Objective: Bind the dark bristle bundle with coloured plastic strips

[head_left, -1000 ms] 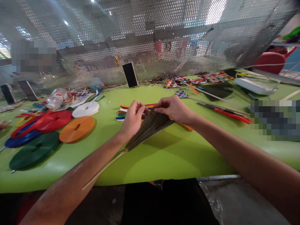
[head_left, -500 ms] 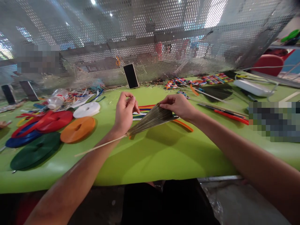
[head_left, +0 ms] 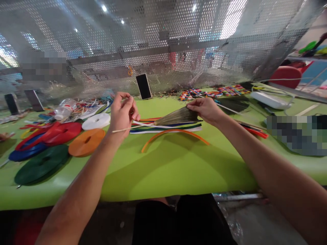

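My right hand (head_left: 208, 109) pinches the wide edge of a pleated, dried palm-leaf fan (head_left: 176, 116). The fan's thin pale stem (head_left: 122, 130) points left, across my left wrist. My left hand (head_left: 124, 110) is raised with its fingers curled together, and the end of a white strip (head_left: 145, 124) meets its fingertips. Beneath the fan, several flat coloured strips (head_left: 166, 129) lie side by side, blue, green, white, red and orange among them. A single curved orange strip (head_left: 176, 131) rests on the green table nearer to me.
Rolls of strip stand at left: a white roll (head_left: 96, 121), an orange roll (head_left: 87, 142), a red roll (head_left: 65, 132) and a green roll (head_left: 42, 164). A phone (head_left: 143, 86) leans at the back. Woven coloured pieces (head_left: 217, 92) and a white power strip (head_left: 269, 100) lie back right.
My right hand has moved the fan to the right, flatter over the coloured strips. My left hand has gone left and up, drawing the white strip along. The curved orange strip is uncovered.
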Demonstrator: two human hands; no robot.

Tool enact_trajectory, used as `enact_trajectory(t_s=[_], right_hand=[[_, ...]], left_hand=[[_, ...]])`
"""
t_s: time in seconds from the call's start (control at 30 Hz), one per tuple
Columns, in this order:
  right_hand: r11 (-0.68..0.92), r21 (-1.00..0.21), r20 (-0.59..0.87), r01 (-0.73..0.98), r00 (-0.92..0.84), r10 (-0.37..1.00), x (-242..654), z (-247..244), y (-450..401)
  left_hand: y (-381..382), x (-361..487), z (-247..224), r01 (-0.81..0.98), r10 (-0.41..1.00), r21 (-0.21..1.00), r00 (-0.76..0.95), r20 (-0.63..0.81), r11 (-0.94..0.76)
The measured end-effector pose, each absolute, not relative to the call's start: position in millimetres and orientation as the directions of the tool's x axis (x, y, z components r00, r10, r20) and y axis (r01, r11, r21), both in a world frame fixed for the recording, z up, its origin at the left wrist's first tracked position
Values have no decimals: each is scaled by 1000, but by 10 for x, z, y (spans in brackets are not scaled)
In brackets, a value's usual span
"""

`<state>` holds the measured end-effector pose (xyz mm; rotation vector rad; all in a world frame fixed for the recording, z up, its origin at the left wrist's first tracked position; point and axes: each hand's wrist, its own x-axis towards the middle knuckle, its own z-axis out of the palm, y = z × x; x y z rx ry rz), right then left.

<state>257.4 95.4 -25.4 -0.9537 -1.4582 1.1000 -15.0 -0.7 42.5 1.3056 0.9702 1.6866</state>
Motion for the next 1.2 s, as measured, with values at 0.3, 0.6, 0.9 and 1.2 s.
enact_trajectory(t_s=[0.3, 0.6, 0.9, 1.2], right_hand=[[310, -946, 311, 92, -7, 950, 2947, -149, 1155], [300, -931, 295, 210, -54, 954, 3289, -147, 1194], [368, -911, 251, 187, -455, 854, 2638, -93, 832], [649, -683, 406, 335, -565, 718, 2357, 82, 485]], left_hand=[[-20, -240, 445, -259, 953, 953, 210, 218, -161], [-42, -288, 525, -287, 947, 923, 116, 298, -255], [-168, 66, 222, -300, 935, 954, 330, 127, -24], [-167, 132, 154, -273, 952, 944, 189, 241, -185]])
